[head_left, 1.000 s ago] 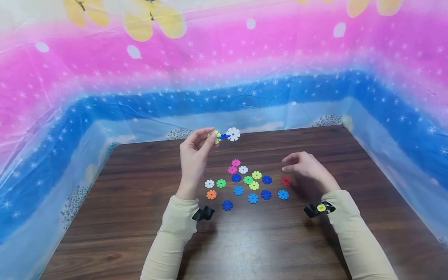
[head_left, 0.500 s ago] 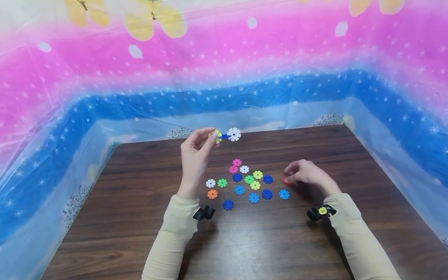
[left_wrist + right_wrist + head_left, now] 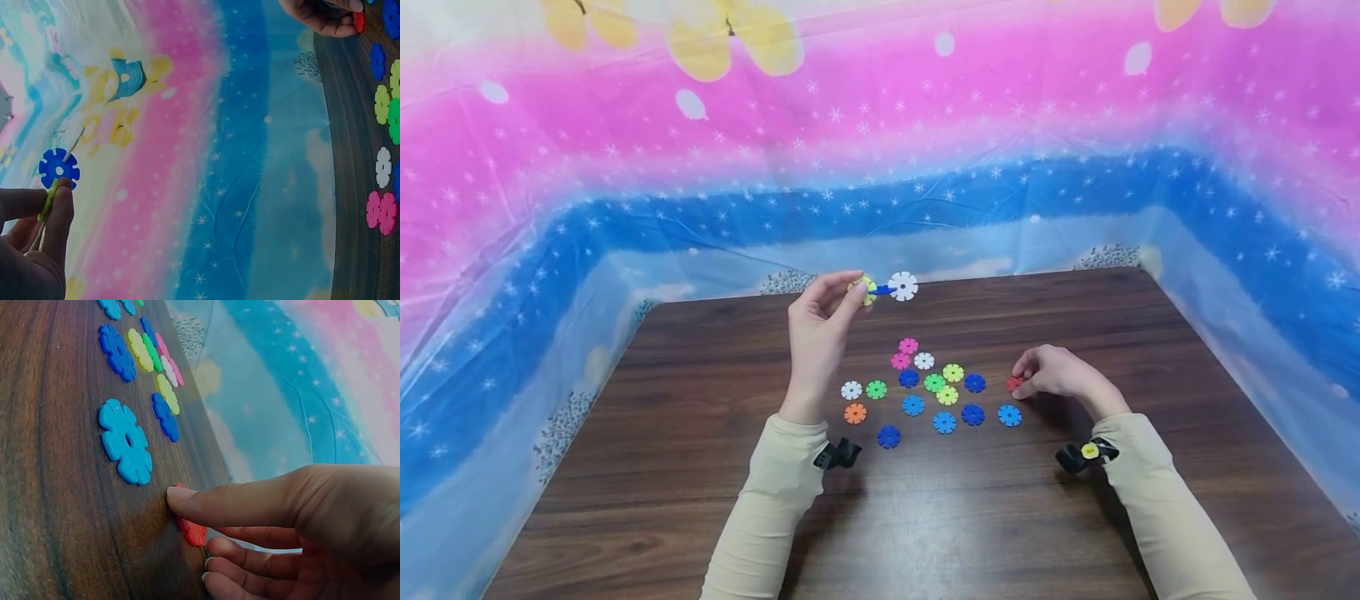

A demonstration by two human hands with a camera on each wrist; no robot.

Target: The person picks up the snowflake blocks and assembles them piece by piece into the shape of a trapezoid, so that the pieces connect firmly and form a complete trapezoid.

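Observation:
My left hand (image 3: 816,333) pinches a yellow notched plastic disc (image 3: 869,290) between thumb and fingers, raised above the table's far side. Slotted into it is a dark blue disc (image 3: 49,169), which carries a white disc (image 3: 903,277) at its other end. In the left wrist view the white one appears almost edge-on. Low at the right of the loose pieces, my right hand (image 3: 1060,371) pinches a red notched disc (image 3: 196,535). The thumb covers part of it in the right wrist view. Whether the red disc still touches the table, I cannot tell.
Several loose discs lie flat on the brown wooden table (image 3: 625,500). A light blue disc (image 3: 1003,415) is nearest the right hand, with a dark blue disc (image 3: 970,383) farther left. An orange disc (image 3: 849,413) marks the left side. A patterned cloth (image 3: 850,183) surrounds the table.
My right hand has come down and slightly right onto the red disc and now pinches it. My left hand keeps its hold on the joined discs, almost still.

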